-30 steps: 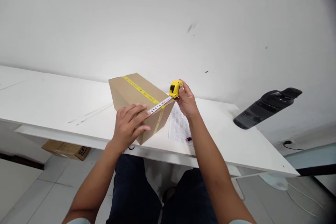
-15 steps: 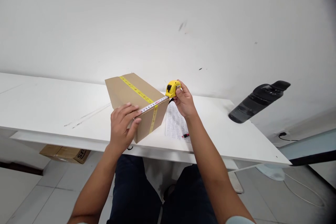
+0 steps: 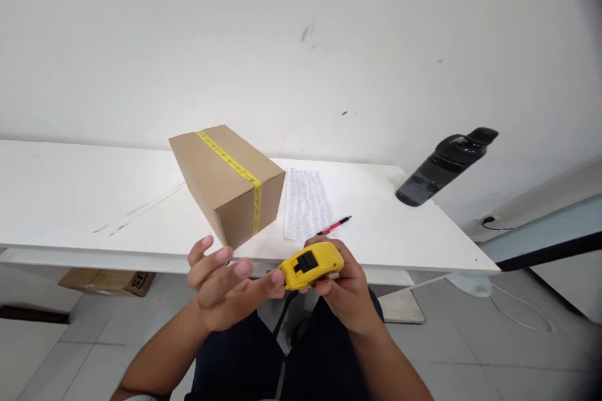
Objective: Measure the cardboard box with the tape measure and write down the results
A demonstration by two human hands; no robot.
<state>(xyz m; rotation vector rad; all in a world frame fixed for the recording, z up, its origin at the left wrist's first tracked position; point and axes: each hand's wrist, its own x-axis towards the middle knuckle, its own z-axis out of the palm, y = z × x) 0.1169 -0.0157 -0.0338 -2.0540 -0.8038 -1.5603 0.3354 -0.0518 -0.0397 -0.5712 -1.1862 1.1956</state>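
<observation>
1. Nearest: right hand (image 3: 345, 291) grips the yellow tape measure (image 3: 310, 264) over the lap, just off the near edge of the worktop (image 3: 94, 200). Its fingers wrap the case from below and behind, pressed tight on it. No blade shows out of the case.

2. Left hand (image 3: 221, 282) sits just beside it, palm half-up, fingers (image 3: 214, 261) loosely spread; one fingertip touches the front end of the case, approx. where the blade would exit. It pinches nothing I can make out, and can't tell if a hook tab is under that fingertip.

3. Step in hand, as I read it: tape is shut up in its case and held clear of the box, so this looks like a pause between readings. A next move would call for a steady grip w/ the right hand, the left catching the tab, and lining up on a box edge, or freeing one hand for the pen.

4. Tape measure itself: small, rounded, bright yellow w/ a black lock button on top, tilted slightly down to the left.

5. Farther: cardboard box (image 3: 226, 185) stands on the worktop, closed, a yellow tape strip over top and down the front face; nothing touches it.

6. Right of the box: printed sheet (image 3: 303, 200) lies flat, red-black pen (image 3: 333, 225) near its lower corner.

7. Far right: dark bottle (image 3: 444, 166) by the wall.
</observation>
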